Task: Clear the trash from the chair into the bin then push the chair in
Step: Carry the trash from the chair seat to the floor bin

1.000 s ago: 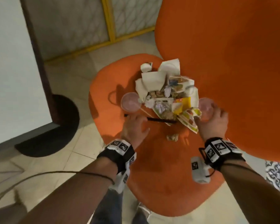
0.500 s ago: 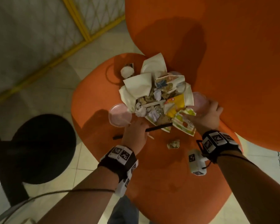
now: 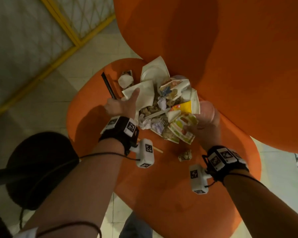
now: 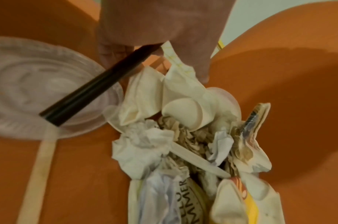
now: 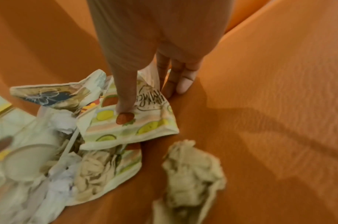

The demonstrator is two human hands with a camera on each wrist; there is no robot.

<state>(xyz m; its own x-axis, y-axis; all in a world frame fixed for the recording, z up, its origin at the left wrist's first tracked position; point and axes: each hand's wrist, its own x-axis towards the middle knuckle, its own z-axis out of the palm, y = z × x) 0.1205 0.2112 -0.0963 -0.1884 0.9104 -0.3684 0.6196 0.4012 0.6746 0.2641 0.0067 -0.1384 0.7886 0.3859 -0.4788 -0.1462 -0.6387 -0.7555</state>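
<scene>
Left hand (image 3: 122,104): we see it at the pile's left edge, fingers curled round a black straw (image 3: 108,86), thumb stretched onto a folded white paper plate (image 3: 141,93). Right hand (image 3: 205,127): at the pile's right edge, thumb pressing down on a fruit-printed paper plate (image 5: 137,121), the other fingers tucked under its edge against the seat, so it pinches that plate.

Orange chair (image 3: 162,186): we note seat and tall back; it carries all the trash.

Black bin (image 3: 40,169): on the floor, left of the pile and off the seat; we cannot tell its contents.

Trash pile (image 3: 163,107): at the seat's rear, against the chair back. We count folded paper plates cupping crumpled white tissues, brown scraps and a white plastic knife (image 4: 198,159).

Clear plastic lid (image 4: 41,97): just left of the pile, under the straw.

Wooden stick (image 4: 37,172): near side of the lid.

Crumpled brown wad (image 3: 185,155): alone, just in front of the pile.
</scene>
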